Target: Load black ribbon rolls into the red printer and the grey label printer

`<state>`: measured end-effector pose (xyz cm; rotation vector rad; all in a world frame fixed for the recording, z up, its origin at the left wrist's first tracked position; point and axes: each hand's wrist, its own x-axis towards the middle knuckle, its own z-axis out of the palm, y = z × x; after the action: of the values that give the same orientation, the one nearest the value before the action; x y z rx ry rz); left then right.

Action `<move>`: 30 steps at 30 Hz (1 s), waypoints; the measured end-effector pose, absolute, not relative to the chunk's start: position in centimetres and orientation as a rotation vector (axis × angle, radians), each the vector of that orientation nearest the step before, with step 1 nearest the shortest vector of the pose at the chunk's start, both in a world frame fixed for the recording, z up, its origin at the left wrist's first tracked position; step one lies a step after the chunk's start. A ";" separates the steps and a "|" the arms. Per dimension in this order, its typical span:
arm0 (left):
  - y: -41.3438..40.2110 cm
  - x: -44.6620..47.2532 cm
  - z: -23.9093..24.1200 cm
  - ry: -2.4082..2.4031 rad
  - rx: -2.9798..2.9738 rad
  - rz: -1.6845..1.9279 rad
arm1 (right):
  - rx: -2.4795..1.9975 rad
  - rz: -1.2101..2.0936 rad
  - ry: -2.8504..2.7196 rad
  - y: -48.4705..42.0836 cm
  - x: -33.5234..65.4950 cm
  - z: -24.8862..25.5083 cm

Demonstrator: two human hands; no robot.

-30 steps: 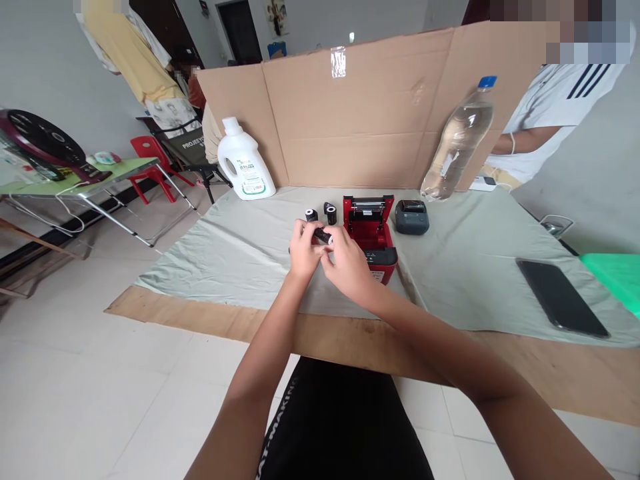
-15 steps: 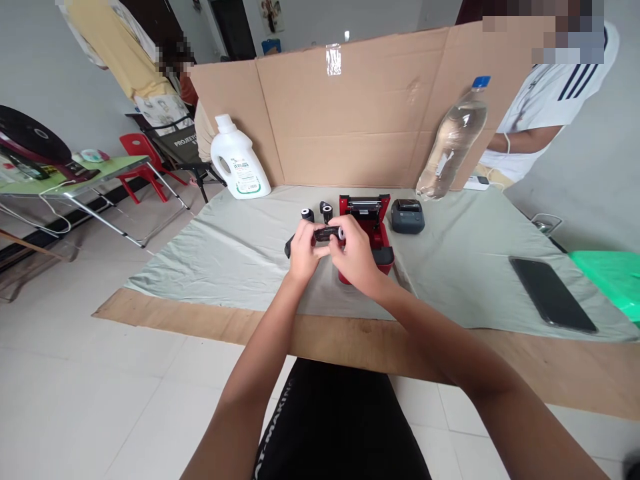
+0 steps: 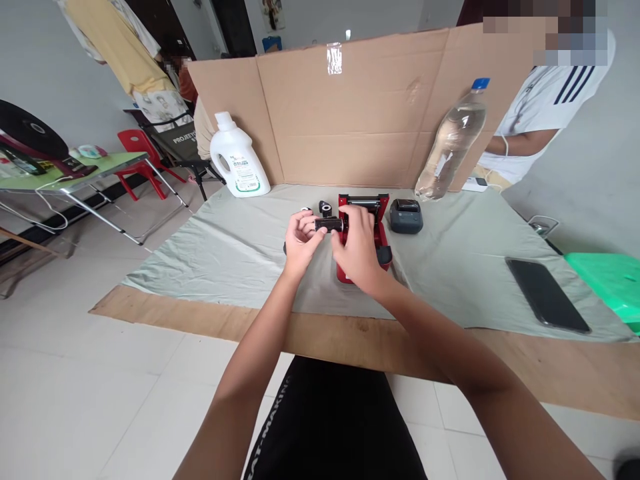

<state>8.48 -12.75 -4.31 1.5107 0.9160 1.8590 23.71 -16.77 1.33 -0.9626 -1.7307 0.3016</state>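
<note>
Between my hands is a small dark ribbon roll (image 3: 329, 225), held level above the cloth. My left hand (image 3: 301, 245) is closed round its left end, with the thumb underneath. At the other end my right hand (image 3: 360, 248) grips it with thumb and fingers, hiding that tip. Just behind my right hand stands a red and black label printer (image 3: 384, 235) with its lid raised; the hand covers part of its inside. Another dark roll (image 3: 326, 209) rests on the cloth beyond the held one. More dark pieces are mostly hidden behind my left hand.
A small dark grey printer (image 3: 406, 217) sits right of the red one. A white detergent jug (image 3: 241, 160) and a large water bottle (image 3: 453, 143) stand before a cardboard screen (image 3: 350, 127). A phone (image 3: 547, 295) lies on the right. A person (image 3: 540, 113) is behind the screen.
The ribbon roll has turned slightly in my hands, and my right fingers have moved over its right end. My left fingers have shifted a little left along it.
</note>
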 end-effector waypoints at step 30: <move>-3.6 2.6 1.2 1.900 1.892 0.958 | -0.180 0.370 -2.725 -25.5 18.3 -8.6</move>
<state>2.57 -3.58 1.16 1.8918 1.9004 0.9584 18.32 -25.45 -8.60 -0.1796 -2.7251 0.3705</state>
